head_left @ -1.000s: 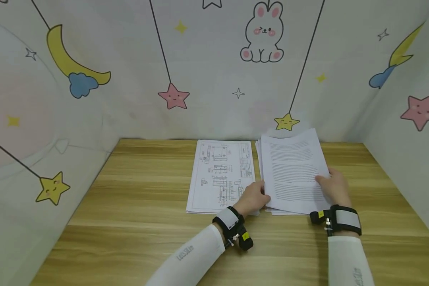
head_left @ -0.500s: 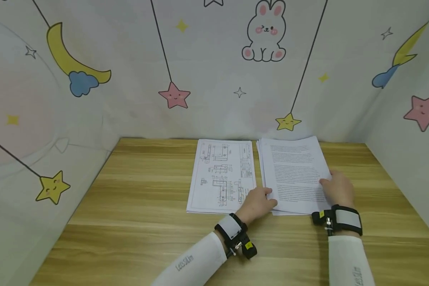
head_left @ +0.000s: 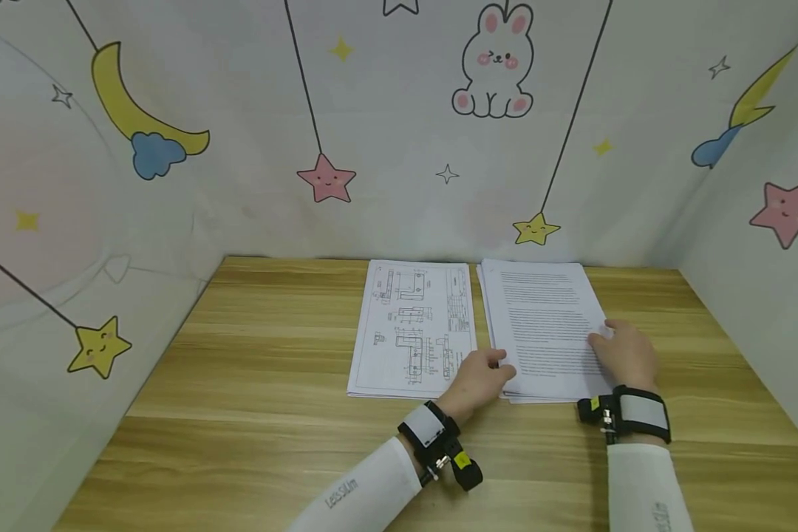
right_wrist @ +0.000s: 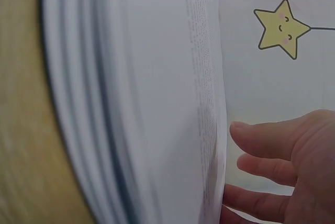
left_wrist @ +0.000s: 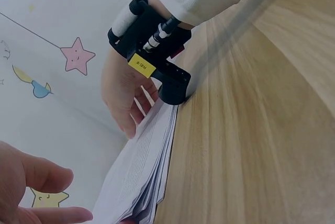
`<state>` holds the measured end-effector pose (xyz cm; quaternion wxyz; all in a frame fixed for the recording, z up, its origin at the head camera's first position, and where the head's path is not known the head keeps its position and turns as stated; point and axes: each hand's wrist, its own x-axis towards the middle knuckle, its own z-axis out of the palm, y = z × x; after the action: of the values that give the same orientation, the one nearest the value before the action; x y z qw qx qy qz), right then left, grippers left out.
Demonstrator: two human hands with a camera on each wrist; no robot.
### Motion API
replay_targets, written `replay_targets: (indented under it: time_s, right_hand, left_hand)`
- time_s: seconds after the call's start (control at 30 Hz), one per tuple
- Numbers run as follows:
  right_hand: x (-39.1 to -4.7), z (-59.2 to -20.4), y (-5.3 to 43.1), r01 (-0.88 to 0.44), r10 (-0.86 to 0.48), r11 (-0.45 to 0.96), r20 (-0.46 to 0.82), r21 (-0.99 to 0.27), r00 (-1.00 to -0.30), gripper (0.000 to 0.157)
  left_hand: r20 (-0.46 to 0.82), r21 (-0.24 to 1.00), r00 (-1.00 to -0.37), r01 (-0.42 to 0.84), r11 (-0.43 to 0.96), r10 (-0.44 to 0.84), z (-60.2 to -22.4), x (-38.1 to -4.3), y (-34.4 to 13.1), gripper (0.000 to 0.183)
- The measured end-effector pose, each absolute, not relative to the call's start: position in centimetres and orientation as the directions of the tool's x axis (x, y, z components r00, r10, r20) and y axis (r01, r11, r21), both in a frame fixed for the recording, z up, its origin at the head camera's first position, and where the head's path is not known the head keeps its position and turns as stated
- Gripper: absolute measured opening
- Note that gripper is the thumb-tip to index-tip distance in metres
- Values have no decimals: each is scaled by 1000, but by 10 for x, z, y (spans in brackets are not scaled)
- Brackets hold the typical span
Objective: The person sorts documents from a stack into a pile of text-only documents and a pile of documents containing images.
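A thick stack of printed text pages (head_left: 545,325) lies flat on the wooden table (head_left: 253,369). My left hand (head_left: 495,367) touches the stack's near left edge, thumb on the top sheet, fingers fairly straight. My right hand (head_left: 605,341) rests against the stack's right edge, fingertips on top. The left wrist view shows the stack's side (left_wrist: 144,166), the right hand (left_wrist: 123,90) flat against it, and the left hand (left_wrist: 36,195) at the bottom left. In the right wrist view the right hand (right_wrist: 272,166) sits beside the fanned page edges (right_wrist: 157,103).
A second pile of sheets with technical drawings (head_left: 412,325) lies just left of the text stack. Walls with cartoon stars, a moon and a rabbit enclose the table on three sides. Both wrists wear black camera bands.
The text stack, tipped up off the table a second ago, now lies flat. Both hands stayed at its edges, and the left hand slid slightly right.
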<state>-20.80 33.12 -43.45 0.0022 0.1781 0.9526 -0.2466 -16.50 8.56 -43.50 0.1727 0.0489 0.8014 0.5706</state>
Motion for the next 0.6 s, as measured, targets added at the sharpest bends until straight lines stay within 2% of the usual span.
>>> replay_targets:
  time_s: [0.6]
  right_hand:
    - [-204, -431, 323, 305, 299, 834, -87, -460, -950, 57]
  left_hand:
    - [-313, 935, -906, -241, 261, 284, -427, -160, 80, 47]
